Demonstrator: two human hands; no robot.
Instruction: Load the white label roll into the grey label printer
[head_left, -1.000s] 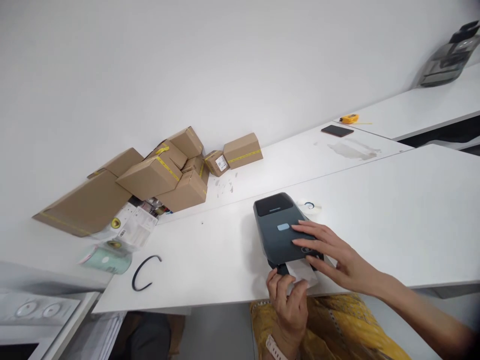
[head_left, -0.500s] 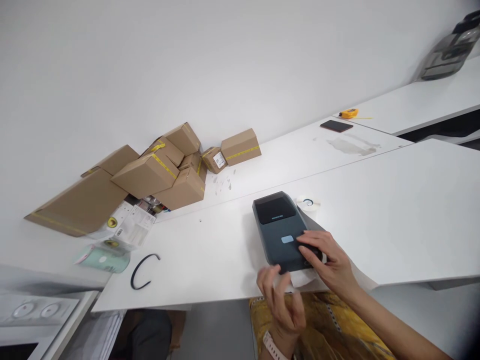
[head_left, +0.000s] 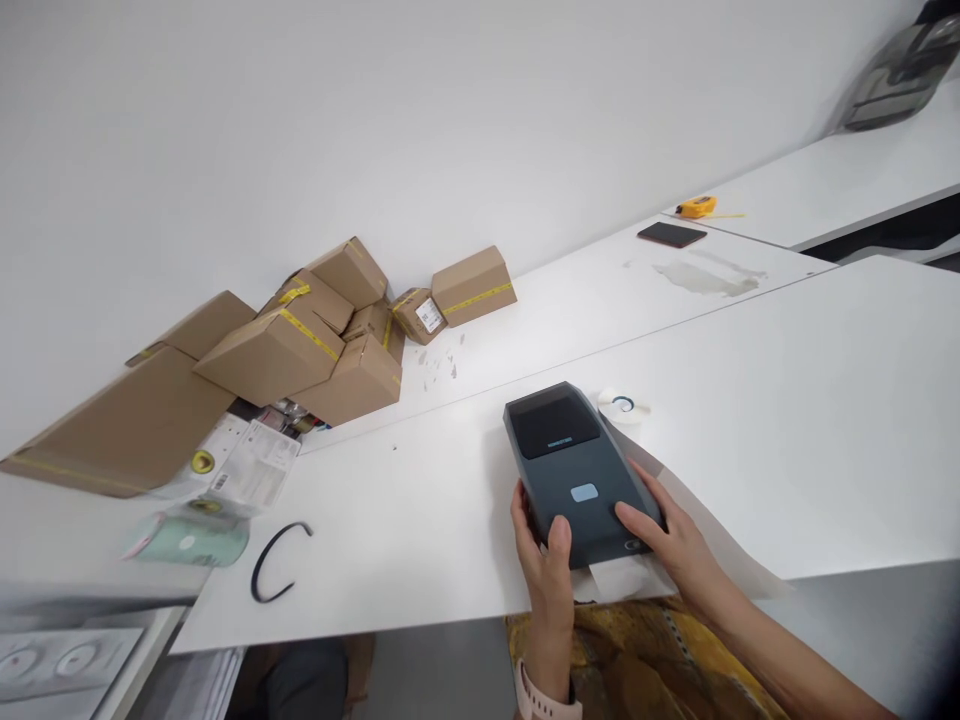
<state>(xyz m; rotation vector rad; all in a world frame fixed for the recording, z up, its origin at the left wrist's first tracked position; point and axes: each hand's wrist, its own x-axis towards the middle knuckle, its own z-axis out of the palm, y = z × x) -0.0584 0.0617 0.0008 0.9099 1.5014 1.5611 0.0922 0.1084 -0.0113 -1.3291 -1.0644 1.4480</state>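
My left hand [head_left: 546,560] holds the lower left side of a dark grey, box-shaped device [head_left: 577,515], its thumb on the top face. My right hand [head_left: 667,530] grips the lower right side, thumb also on top. The device has a glossy black panel at its far end and a light blue rectangle in the middle. Its exact kind I cannot make out. Under and beside it lies a thin white sheet [head_left: 712,515], partly hidden. A white roll [head_left: 621,404] with a dark ring rests just behind the device.
Cardboard boxes [head_left: 274,355] are piled at the back left of the white table [head_left: 420,520]. A black curved band [head_left: 259,570] lies near the left edge, beside a mint-green package [head_left: 191,540]. Farther right are a dark flat phone-like slab [head_left: 672,234] and a yellow tape measure [head_left: 697,207].
My left hand has moved from the near edge onto the device's left side and closed on it. My right hand now grips the right side. The view has shifted slightly.
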